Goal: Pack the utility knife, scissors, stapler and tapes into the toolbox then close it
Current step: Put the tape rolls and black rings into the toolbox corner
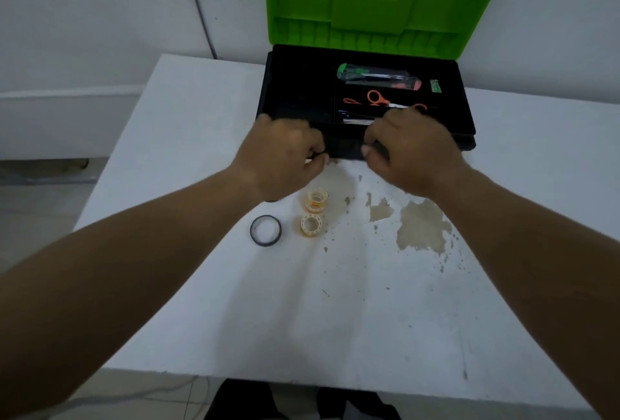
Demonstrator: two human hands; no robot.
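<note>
Your left hand (285, 154) and right hand (412, 154) curled closed on the black plastic toolbox's (295, 94) front rim. Three ring-shaped tapes (310, 215) lay behind your hands, nearer the chipped white table's (302, 319) front edge.

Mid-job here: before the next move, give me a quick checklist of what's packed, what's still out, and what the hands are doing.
1. Green hinged lid of the black plastic toolbox standing open: ok.
2. Orange-handled scissors in the tray: ok.
3. Green utility knife in clear packaging in the tray: ok.
4. Stapler packed: cannot tell; a dark item with metal shows behind the right hand.
5. Tapes packed: not ok; black tape ring and the small clear tape rolls lie on the white worn table.
6. Hands free: cannot tell; left hand and right hand curl at the toolbox's front edge, grip unclear.
</note>
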